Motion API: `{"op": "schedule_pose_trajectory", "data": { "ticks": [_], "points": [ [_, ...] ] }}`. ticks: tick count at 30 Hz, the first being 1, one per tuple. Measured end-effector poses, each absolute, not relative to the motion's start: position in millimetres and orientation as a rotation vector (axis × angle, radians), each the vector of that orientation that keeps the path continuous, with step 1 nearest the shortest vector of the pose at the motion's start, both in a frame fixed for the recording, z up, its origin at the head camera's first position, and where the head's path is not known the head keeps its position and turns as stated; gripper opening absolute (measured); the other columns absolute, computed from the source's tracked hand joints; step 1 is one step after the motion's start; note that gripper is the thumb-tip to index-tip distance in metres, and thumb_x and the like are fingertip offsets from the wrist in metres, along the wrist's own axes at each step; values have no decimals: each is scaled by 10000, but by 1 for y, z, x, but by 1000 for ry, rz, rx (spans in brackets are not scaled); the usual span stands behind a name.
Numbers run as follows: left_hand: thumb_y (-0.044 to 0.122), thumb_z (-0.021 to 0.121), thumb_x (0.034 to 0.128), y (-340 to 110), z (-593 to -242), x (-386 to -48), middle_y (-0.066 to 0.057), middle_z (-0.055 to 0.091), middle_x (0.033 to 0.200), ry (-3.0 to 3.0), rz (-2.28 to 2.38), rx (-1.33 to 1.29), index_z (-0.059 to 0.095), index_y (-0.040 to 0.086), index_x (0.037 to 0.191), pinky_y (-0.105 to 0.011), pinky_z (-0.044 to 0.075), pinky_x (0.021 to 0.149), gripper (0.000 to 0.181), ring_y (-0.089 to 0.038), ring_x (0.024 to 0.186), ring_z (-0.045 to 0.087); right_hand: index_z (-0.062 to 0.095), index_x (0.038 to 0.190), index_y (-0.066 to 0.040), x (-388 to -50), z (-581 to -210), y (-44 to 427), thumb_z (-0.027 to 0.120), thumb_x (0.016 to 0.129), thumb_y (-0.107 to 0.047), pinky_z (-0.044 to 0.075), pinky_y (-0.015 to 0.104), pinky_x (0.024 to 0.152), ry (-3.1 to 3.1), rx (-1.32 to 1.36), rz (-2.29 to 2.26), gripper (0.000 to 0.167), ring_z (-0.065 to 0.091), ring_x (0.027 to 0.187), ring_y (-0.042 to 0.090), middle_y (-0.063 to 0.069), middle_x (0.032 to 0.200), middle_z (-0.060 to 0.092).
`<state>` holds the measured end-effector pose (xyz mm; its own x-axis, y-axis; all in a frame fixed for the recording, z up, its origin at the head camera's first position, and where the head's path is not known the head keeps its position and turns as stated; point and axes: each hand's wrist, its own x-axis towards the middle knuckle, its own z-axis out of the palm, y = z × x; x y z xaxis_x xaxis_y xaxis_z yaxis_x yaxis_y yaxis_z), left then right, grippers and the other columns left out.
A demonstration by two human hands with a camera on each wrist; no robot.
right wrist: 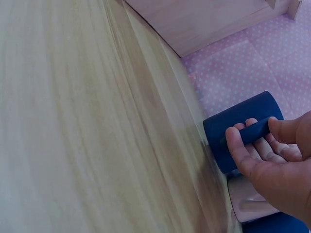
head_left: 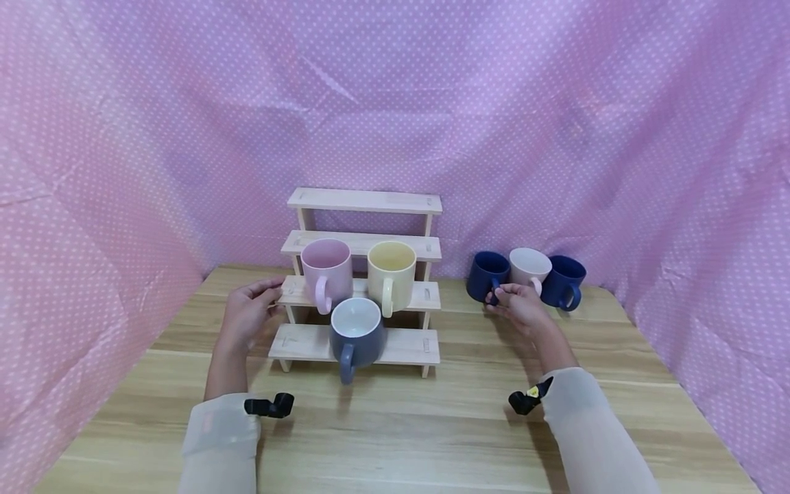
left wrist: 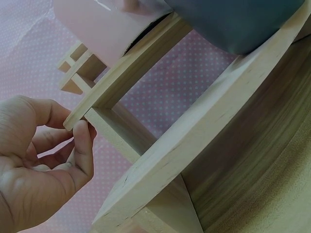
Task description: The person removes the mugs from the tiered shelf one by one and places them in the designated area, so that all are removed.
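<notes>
Rack (head_left: 364,200) in the head view is loaded with pink mug (head_left: 341,283), yellow mug (head_left: 402,283) and grey mug (head_left: 365,346), the nearer navy mug (head_left: 481,283) parked off to its right. Left wrist view: second-lowest step (left wrist: 136,63) is pinched by the left hand (left wrist: 41,182); right wrist view: navy mug's handle (right wrist: 255,130) is gripped by the right hand (right wrist: 279,177).

Three mugs (head_left: 361,341) (two behind one) on rack (head_left: 364,200), three others (head_left: 524,272) right

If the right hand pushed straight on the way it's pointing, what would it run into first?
The body of the blue mug whose handle the right hand grips. Beyond that, probably the dotted curtain, though the depth there is hard to judge.
</notes>
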<state>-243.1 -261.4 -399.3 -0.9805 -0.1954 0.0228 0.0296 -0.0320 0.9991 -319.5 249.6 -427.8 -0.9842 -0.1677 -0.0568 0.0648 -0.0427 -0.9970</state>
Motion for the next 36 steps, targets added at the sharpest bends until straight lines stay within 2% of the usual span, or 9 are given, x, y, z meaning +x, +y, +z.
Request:
{"op": "schedule_pose_trajectory", "data": {
  "ticks": [6,10,15,18,23,30,36],
  "points": [
    [52,565,1039,-261,-400,-243,37,646,1061,-2084,-2132,189,515,-126,1410,-182,582,755,415,-55,894,601,483,1150,164,-318,-426,251,455,1069,13,532,446,1040,2104,-97,-2120,174,648,943,167,135,1016,592],
    [49,565,1038,-261,-400,-243,34,647,1057,-2082,-2136,184,511,-132,1410,-186,584,759,417,-55,892,599,515,1198,160,-317,-420,253,542,1056,-73,610,356,875,2341,-31,-1942,274,662,869,149,101,1004,610],
    [45,570,1035,-260,-400,-243,32,648,1045,-2083,-2142,183,514,-139,1401,-188,586,755,414,-55,883,601,568,1231,133,-314,-408,252,575,1057,-156,609,322,753,2582,25,-1715,338,638,887,185,156,1070,627],
    [46,570,1035,-260,-400,-243,29,647,1050,-2082,-2147,178,510,-141,1402,-190,587,759,417,-55,885,602,567,1221,118,-311,-400,250,550,1072,-177,602,288,753,2645,-9,-1662,331,621,977,233,218,1161,606],
    [49,569,1036,-261,-400,-243,33,647,1063,-2076,-2152,178,504,-139,1410,-189,586,757,423,-55,891,605,626,1134,61,-308,-390,248,571,1065,-245,536,215,713,2870,-150,-1443,319,607,922,218,220,1123,652],
    [44,568,1035,-260,-399,-244,38,647,1059,-2071,-2144,166,502,-145,1406,-191,587,766,422,-56,894,603,661,1122,13,-303,-379,237,602,1049,-239,513,315,776,2975,-358,-1287,270,612,952,254,152,1046,691],
    [43,563,1038,-262,-399,-243,37,648,1057,-2062,-2152,144,496,-143,1416,-168,581,741,426,-54,893,605,673,1132,-11,-295,-371,222,629,1039,-244,543,322,758,2972,-510,-1250,254,641,939,254,128,1015,704]
  ]
}}
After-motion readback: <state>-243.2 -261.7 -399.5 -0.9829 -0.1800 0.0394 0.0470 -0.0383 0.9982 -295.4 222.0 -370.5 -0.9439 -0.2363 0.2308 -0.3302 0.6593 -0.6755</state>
